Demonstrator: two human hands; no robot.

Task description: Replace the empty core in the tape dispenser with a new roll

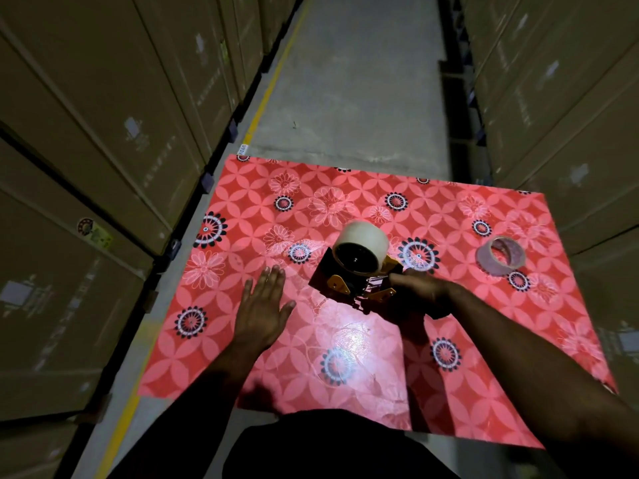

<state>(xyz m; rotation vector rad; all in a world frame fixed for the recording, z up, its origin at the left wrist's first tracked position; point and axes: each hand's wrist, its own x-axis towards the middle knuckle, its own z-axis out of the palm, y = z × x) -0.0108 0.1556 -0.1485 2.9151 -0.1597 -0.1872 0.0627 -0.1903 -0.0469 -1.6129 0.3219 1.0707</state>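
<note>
On the floral sheet (311, 340), right hand (420, 293) grips dispenser (359, 286).

Head view, steeply downward (close)

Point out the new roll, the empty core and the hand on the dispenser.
New roll (363, 238): head view, outer tape surface.
Empty core (483, 260): head view, left wall of ring.
Right hand (423, 293): head view, back of hand.
</note>
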